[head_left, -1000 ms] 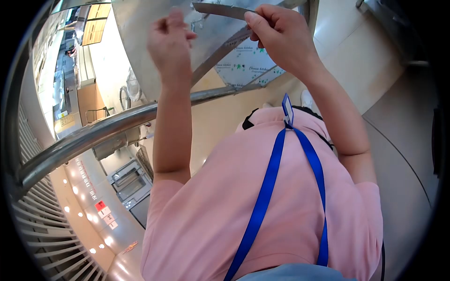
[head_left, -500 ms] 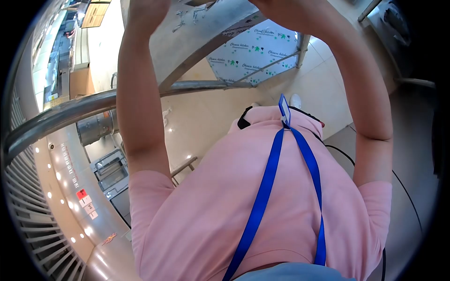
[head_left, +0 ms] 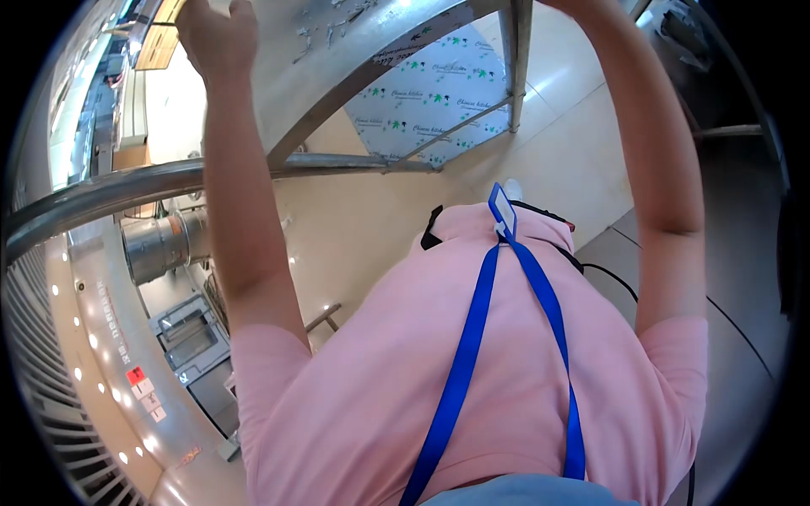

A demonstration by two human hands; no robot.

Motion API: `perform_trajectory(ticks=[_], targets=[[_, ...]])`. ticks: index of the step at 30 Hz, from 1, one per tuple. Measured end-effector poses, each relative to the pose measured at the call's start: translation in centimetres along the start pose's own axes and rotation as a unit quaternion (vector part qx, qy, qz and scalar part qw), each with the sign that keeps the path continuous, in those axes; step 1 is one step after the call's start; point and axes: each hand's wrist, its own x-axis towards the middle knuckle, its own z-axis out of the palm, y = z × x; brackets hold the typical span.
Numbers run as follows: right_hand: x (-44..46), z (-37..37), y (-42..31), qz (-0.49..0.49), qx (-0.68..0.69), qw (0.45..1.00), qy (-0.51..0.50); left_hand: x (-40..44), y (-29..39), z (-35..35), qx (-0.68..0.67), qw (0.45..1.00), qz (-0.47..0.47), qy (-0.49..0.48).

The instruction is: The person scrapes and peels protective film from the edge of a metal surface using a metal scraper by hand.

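Note:
My left hand (head_left: 218,40) is raised at the top left, beside the left side of a grey metal surface (head_left: 291,93). Its thumb and a finger stand apart with nothing visible between them; the other fingers are hard to make out. Of my right arm (head_left: 650,143), the forearm reaches up past the top edge of the view, and the hand is outside it. Small pale shavings or scraps (head_left: 337,15) lie on the metal surface near the top. The metal strip is out of sight.
A curved steel rail (head_left: 126,190) crosses the left side. Below the metal surface is a panel with printed film (head_left: 439,97), beside a metal leg (head_left: 516,76). A ribbed metal cylinder (head_left: 156,249) shows at the left. A black cable (head_left: 612,274) runs on the right.
My left hand has moved left and away from my right. My right hand has gone up out of view, along with the metal strip it held. The view has shifted.

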Motion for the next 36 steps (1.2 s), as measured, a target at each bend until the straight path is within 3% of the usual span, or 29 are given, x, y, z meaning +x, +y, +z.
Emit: perform_trajectory(ticks=[1, 2, 4, 6, 9, 12, 15, 16, 22, 30, 36], targets=[[-0.9, 0.6, 1.2, 0.068, 0.146, 0.987, -0.003, -1.0, 3.5, -2.8, -0.157, 0.972, -0.17, -0.036], [-2.3, 1.6, 2.6, 0.092, 0.247, 0.965, -0.017, -1.6, 7.2, -6.4, -0.287, 0.891, -0.319, -0.147], [-6.0, 5.5, 7.3, 0.077, 0.401, 0.91, -0.069, -5.7, 10.7, -7.9, -0.48, 0.757, -0.405, -0.182], [-8.6, 8.2, 8.2, 0.103, 0.408, 0.893, -0.162, -9.5, 13.3, -7.9, -0.587, 0.653, -0.442, -0.181], [-10.6, 11.6, 8.1, 0.141, 0.362, 0.9, -0.199, -13.9, 13.4, -6.6, -0.64, 0.544, -0.484, -0.246], [-10.4, 14.3, 7.4, 0.171, 0.354, 0.9, -0.189, -17.0, 12.8, -4.2, -0.687, 0.499, -0.49, -0.196], [-9.4, 17.5, 8.8, 0.185, 0.437, 0.866, -0.154, -16.9, 12.8, -4.0, -0.613, 0.61, -0.483, -0.141], [-9.0, 18.1, 9.1, 0.18, 0.456, 0.855, -0.169, -16.8, 12.9, -4.0, -0.603, 0.617, -0.496, -0.097], [-7.2, 18.9, 10.3, 0.121, 0.498, 0.838, -0.187, -14.0, 14.0, -4.3, -0.516, 0.699, -0.484, -0.104], [-6.3, 20.2, 10.1, 0.097, 0.599, 0.784, -0.129, -12.1, 14.8, -3.3, -0.455, 0.749, -0.479, -0.055], [-6.0, 20.0, 9.2, 0.076, 0.592, 0.8, -0.069, -12.6, 14.5, -2.8, -0.471, 0.762, -0.444, -0.023]])
